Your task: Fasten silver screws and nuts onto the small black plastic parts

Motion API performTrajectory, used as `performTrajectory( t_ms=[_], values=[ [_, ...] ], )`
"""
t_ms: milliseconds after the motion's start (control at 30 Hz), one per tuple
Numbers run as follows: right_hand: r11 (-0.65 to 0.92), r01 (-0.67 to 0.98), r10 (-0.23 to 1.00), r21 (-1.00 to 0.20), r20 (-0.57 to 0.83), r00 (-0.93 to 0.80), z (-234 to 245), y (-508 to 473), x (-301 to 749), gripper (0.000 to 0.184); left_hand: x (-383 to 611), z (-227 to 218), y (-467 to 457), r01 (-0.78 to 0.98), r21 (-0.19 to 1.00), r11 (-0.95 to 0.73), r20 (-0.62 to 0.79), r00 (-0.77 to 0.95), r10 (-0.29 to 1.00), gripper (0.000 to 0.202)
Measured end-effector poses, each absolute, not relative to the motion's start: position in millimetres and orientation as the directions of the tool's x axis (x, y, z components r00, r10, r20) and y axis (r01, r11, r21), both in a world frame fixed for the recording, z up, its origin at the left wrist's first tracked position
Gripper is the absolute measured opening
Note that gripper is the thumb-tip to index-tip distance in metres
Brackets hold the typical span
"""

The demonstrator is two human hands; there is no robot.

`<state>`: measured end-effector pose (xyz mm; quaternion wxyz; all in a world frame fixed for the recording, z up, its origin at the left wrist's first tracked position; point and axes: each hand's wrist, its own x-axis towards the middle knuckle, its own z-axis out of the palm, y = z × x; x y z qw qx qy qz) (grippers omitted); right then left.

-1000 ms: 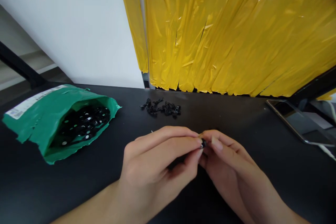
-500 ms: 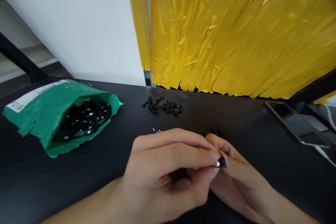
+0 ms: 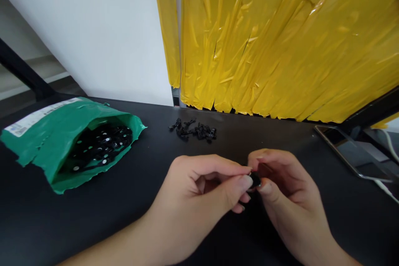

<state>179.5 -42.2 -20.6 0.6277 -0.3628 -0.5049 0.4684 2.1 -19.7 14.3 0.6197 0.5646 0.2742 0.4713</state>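
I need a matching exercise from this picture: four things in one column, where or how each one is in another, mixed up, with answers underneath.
1. Green bag
2. Loose black pieces
3. Small black piece
4. Glass-faced device

A. Pinched in the left hand
B. At the right of the view
C. At the left, mouth open
D. Heaped on the table

Pairs: 1-C, 2-D, 3-A, 4-B

1. The piece (image 3: 256, 180) I pinch looks like smooth plastic.
2. Near me, the table (image 3: 109, 224) looks matt.
3. Left, the bag (image 3: 59, 129) is creased plastic.
4. Far, the sheeting (image 3: 268, 45) is glossy, wrinkled film.
5. Right, the device (image 3: 344, 143) looks glassy, shiny-rimmed.
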Motion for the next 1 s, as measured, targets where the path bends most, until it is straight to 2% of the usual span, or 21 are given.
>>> performTrajectory(
  t_ms=[67,133,200,267,367,433,567,733,900,1000],
  values=[
    [0.419,-0.047,0.908,-0.907,0.416,0.052,-20,-42,185,0.024,3,14,-19,-0.26,0.965,-0.013,0.129,0.433,0.892,0.019],
    [0.483,0.036,0.876,-0.875,0.483,-0.011,-20,-42,189,0.028,3,15,-19,-0.219,0.975,-0.037,0.131,0.431,0.893,0.015],
    [0.495,0.047,0.869,-0.868,0.492,-0.052,-20,-42,191,0.032,3,16,-18,-0.141,0.977,-0.161,0.204,0.394,0.896,0.017],
    [0.497,0.034,0.867,-0.867,0.495,-0.063,-19,-43,190,0.033,1,15,-18,-0.023,0.93,-0.366,0.349,0.361,0.865,0.019],
    [0.494,0.018,0.868,-0.869,0.493,-0.057,-19,-43,189,0.034,-3,14,-19,0.17,0.754,-0.634,0.552,0.359,0.753,0.015],
    [0.48,0.009,0.876,-0.877,0.478,-0.057,-18,-44,188,0.034,-7,12,-19,0.27,0.634,-0.725,0.621,0.38,0.685,0.017],
    [0.437,-0.029,0.898,-0.899,0.438,-0.037,-14,-46,184,0.029,-13,9,-18,0.397,0.438,-0.807,0.688,0.43,0.585,0.02],
    [0.335,-0.141,0.942,-0.932,0.335,0.024,-17,-46,176,0.025,-16,4,-16,0.48,0.183,-0.858,0.815,0.414,0.405,0.009],
    [0.254,-0.227,0.966,-0.94,0.259,0.006,-26,-45,175,0.014,-16,2,-21,0.487,0.2,-0.85,0.793,0.429,0.433,0.009],
    [0.289,-0.155,0.957,-0.945,0.288,0.027,-23,-45,175,0.01,-14,1,-21,0.483,0.216,-0.848,0.788,0.426,0.443,0.007]
  ],
)
